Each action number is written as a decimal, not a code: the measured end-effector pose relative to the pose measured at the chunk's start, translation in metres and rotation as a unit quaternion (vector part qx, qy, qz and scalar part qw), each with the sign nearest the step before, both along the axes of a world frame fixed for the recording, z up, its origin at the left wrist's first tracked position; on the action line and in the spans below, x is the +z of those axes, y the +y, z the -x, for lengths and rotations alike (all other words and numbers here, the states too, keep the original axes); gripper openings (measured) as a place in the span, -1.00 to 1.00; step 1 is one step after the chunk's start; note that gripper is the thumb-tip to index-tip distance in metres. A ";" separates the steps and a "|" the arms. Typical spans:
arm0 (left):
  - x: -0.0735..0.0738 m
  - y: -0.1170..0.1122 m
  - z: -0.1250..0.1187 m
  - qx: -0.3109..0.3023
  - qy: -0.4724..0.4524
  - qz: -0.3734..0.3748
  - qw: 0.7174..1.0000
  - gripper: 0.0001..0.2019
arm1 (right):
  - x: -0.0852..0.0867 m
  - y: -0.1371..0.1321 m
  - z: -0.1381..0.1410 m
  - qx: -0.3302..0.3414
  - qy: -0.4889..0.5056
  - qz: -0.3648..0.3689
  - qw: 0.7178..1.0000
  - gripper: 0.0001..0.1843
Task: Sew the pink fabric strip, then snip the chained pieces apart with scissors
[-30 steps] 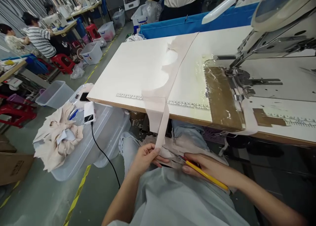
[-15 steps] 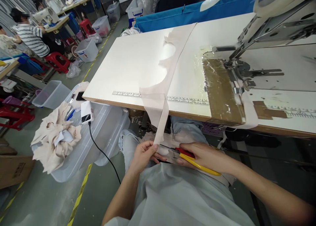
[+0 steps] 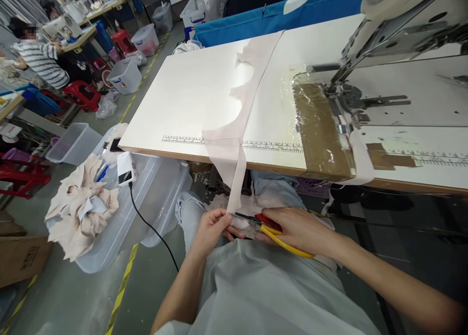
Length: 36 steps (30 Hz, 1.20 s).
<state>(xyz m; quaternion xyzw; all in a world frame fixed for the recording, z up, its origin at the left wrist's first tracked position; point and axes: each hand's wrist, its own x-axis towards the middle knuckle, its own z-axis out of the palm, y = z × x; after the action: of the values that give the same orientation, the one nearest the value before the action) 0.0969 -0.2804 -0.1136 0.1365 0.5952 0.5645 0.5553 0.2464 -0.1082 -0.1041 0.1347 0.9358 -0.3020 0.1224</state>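
A pale pink fabric strip [image 3: 237, 179] hangs off the front edge of the white sewing table [image 3: 190, 96] down to my lap. My left hand [image 3: 212, 227] pinches the strip's lower end. My right hand [image 3: 296, 227] grips scissors [image 3: 270, 227] with red and yellow handles, their blades lying across the strip right at my left fingertips. More pale fabric rests on my knees under both hands.
A sewing machine [image 3: 387, 47] stands on the table's right half. Left of my knees a clear bin [image 3: 120, 218] holds beige fabric [image 3: 80, 213], a phone and a cabled power bank [image 3: 125, 168]. Other people sit at tables far left among red stools and bins.
My right hand has slid the scissors leftward, and their blades have reached the strip at my left hand. The view has shifted slightly; both hands sit a little higher in it.
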 end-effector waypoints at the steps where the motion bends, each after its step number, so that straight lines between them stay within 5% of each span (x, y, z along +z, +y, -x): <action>1: 0.000 0.001 -0.001 -0.005 0.000 0.001 1.000 -0.38 | 0.001 0.000 0.002 0.002 0.004 -0.002 1.000 -0.48; 6: -0.007 -0.001 0.003 -0.021 0.016 0.005 1.000 -0.38 | 0.000 0.002 0.005 0.000 -0.005 0.024 1.000 -0.42; 9: -0.010 -0.003 0.017 -0.009 0.133 0.020 0.991 -0.41 | -0.007 0.005 -0.003 -0.014 -0.006 0.012 1.000 -0.40; 13: 0.000 0.011 0.036 0.088 0.443 0.006 0.892 -0.58 | -0.015 0.003 -0.022 -0.057 0.020 0.035 0.998 -0.40; 15: 0.007 0.027 0.040 0.082 0.524 -0.027 0.848 -0.63 | -0.017 -0.001 -0.030 -0.085 0.031 0.065 0.994 -0.40; 17: 0.011 0.044 0.038 0.063 0.544 -0.068 0.834 -0.68 | -0.018 -0.004 -0.037 -0.114 0.040 0.091 0.989 -0.40; 20: 0.004 0.053 0.038 0.042 0.484 -0.105 0.868 -0.70 | -0.018 -0.005 -0.046 -0.151 0.059 0.116 0.980 -0.40; 23: -0.020 0.033 0.050 0.093 0.370 -0.003 0.925 -0.71 | -0.019 0.000 -0.057 -0.186 0.066 0.133 0.971 -0.39; 25: -0.039 0.008 0.061 0.144 0.328 0.097 0.929 -0.77 | -0.021 0.004 -0.062 -0.203 0.068 0.142 0.967 -0.37; 28: -0.056 -0.025 0.064 0.155 0.311 0.151 0.925 -0.81 | -0.023 0.005 -0.062 -0.214 0.066 0.156 0.962 -0.35; 31: -0.050 -0.034 0.042 0.104 0.255 0.126 0.953 -0.71 | -0.022 0.000 -0.051 -0.199 0.058 0.166 0.964 -0.33; 34: -0.025 -0.023 0.015 -0.008 0.112 0.017 0.994 -0.56 | -0.016 -0.006 -0.039 -0.170 0.043 0.172 0.969 -0.35; 36: -0.008 -0.013 0.005 -0.037 0.123 -0.020 0.991 -0.59 | -0.012 -0.007 -0.033 -0.149 0.024 0.181 0.972 -0.38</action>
<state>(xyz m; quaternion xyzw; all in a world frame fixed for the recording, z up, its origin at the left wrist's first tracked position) 0.0921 -0.2932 -0.1218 0.2380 0.6421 0.5348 0.4951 0.2798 -0.1149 -0.1158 0.2407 0.8378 -0.4841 0.0755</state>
